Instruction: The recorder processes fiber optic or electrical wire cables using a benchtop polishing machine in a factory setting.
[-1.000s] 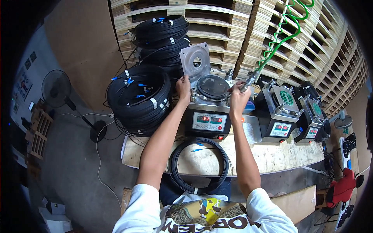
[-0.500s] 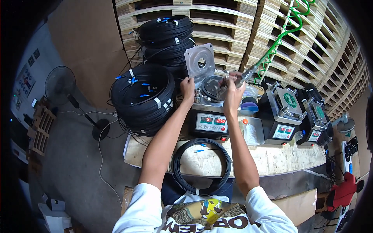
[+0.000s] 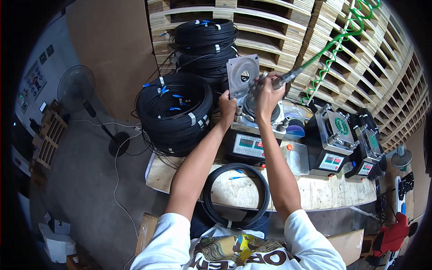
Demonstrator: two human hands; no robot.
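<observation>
My right hand [image 3: 270,93] is closed around a metal air gun [image 3: 284,80], which hangs on a green coiled hose [image 3: 337,41]. It is over the round black pad of a benchtop machine [image 3: 246,146], and the hand partly hides that pad. The tool's front end is blurred. My left hand [image 3: 227,109] grips the lower left edge of the machine's raised square metal lid [image 3: 235,77], which has a round hole in it. A ring of black cable [image 3: 208,193] with blue connectors lies across the near table edge, below my forearms.
Stacked black cable coils [image 3: 173,128] stand left of the machine. To its right are a clear tray [image 3: 297,161] of white bits, a bottle with an orange cap [image 3: 289,147] and two similar machines [image 3: 335,139]. Wooden pallets [image 3: 270,27] rise behind; a fan [image 3: 75,92] stands left.
The view has shifted slightly. My right hand has moved the air gun a little left over the pad, tilting it flatter. My left hand stays at the lid's edge.
</observation>
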